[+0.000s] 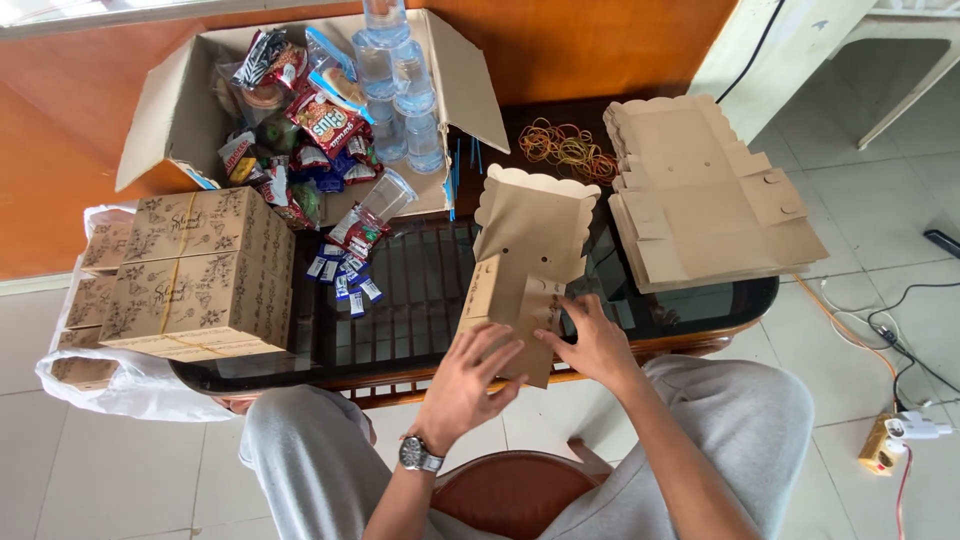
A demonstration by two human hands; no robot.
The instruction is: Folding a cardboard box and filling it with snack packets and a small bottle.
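1. Both hands work close to the body, at the near edge of the counter (700, 310), above the grey trousers (330, 460) of the seated person.
2. Left hand (470, 385), with a wristwatch (420, 455), lies flat and spread on the lower part of a half-folded cardboard box (525, 270); its grip is wide open and only presses, it does not close around anything.
3. Right hand (595, 345) is also open, the fingers touching the right side flap of the same box.
4. Judging from this, the step in hand is the folding of a flat blank into a box: the scalloped lid stands up and the side walls are not yet locked.
5. My judgement is that the next move calls for bending the side flaps inward and pushing the tabs into their slots, while one hand keeps the bottom steady.
6. Further right lies a stack of flat blanks (710, 200), with rubber bands (565, 148) beside it.
7. On the left stand finished printed boxes (205, 270), and behind them an open carton with snacks and water cups (320, 110).
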